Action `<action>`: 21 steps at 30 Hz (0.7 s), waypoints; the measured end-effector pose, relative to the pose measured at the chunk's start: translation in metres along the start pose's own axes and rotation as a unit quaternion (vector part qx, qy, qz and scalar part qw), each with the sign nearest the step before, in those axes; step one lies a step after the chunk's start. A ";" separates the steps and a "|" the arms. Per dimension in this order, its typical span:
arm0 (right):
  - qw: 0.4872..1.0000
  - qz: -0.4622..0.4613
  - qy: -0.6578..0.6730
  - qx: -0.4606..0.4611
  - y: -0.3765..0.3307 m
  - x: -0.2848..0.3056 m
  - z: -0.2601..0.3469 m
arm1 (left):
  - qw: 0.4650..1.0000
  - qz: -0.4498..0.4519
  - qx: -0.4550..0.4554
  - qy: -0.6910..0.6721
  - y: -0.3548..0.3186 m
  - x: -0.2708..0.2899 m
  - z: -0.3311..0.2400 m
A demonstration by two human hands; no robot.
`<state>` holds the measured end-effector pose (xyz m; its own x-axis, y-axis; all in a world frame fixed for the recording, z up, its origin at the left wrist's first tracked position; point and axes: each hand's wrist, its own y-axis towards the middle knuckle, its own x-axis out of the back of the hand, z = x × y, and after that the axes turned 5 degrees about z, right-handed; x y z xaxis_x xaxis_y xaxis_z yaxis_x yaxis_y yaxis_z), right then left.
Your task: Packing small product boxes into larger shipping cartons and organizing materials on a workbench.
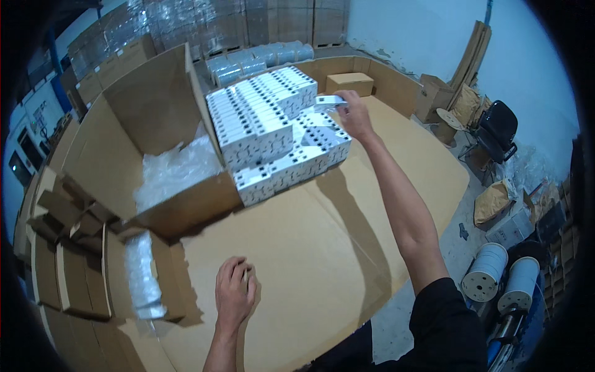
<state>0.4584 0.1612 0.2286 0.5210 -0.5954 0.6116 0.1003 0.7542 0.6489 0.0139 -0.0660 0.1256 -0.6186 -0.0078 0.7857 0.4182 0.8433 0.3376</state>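
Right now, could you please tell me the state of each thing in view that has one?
Right hand: closed on a box end.
Held box: gripped at its right end.
Left hand: loosely curled, nothing visible in it.
White stack: uneven in height.
Large carton: open, clear plastic inside.
Small carton: open, bubble wrap inside.
Chair: upright, unoccupied.

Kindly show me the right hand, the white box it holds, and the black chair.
Right hand [355, 118]: head view, back of hand.
White box [328, 100]: head view, white face.
Black chair [499, 121]: head view, backrest.
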 end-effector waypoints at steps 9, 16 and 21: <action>0.982 0.027 0.182 -0.049 -0.147 -0.002 0.143 | 0.949 -0.058 0.133 -0.279 -0.001 0.004 0.025; 0.951 0.166 0.262 -0.017 -0.217 -0.080 0.256 | 0.800 -0.043 0.212 -0.559 -0.004 0.023 0.055; 0.933 0.191 0.303 0.033 -0.233 -0.107 0.283 | 0.769 -0.086 0.215 -0.596 0.000 0.014 0.063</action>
<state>0.1393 -0.0292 0.1405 0.8936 -0.0055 0.4488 -0.2330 0.8490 0.4742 -0.0361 -0.0321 0.1040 -0.9173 0.1434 -0.3714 0.1625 0.9865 -0.0204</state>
